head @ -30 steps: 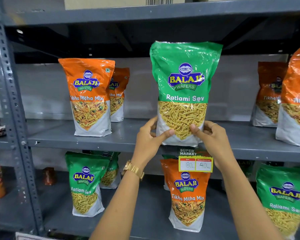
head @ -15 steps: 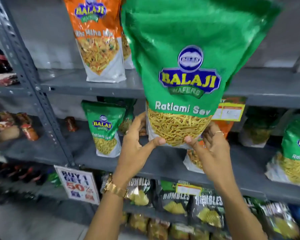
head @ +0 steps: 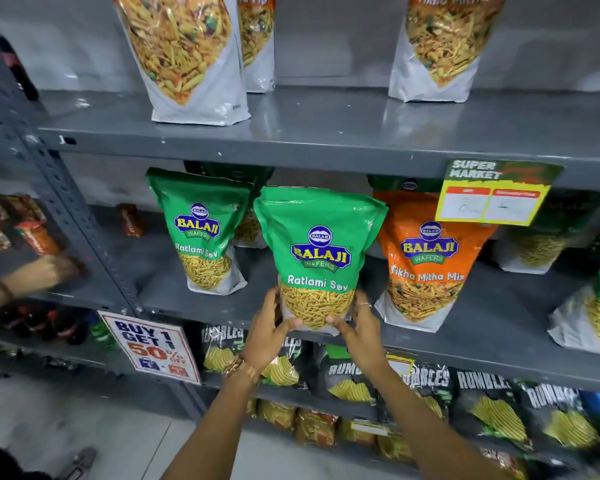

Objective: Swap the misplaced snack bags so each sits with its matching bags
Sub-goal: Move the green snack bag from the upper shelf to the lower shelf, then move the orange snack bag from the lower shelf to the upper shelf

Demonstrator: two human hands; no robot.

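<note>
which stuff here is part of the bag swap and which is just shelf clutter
Part of the job:
green Ratlami Sev bag, held by left hand and right hand
orange Tikha Mitha Mix bag, misplaced among the green bags
middle shelf

Just there:
Rumbles bags
buy 1 get 1 sign
price tag

Both hands grip the base of a green Ratlami Sev bag point(head: 320, 251), upright at the front edge of the middle shelf point(head: 499, 341). Left hand point(head: 269, 336) on its lower left corner, right hand point(head: 359, 332) on its lower right corner; thumbs pressed on the clear window. Second Ratlami Sev bag point(head: 201, 230) stands just to its left. Orange Tikha Mitha Mix bag point(head: 426, 261) stands just to its right, near the front edge. Yellow price tag point(head: 496, 192) hangs from the upper shelf edge point(head: 326, 147).
</note>
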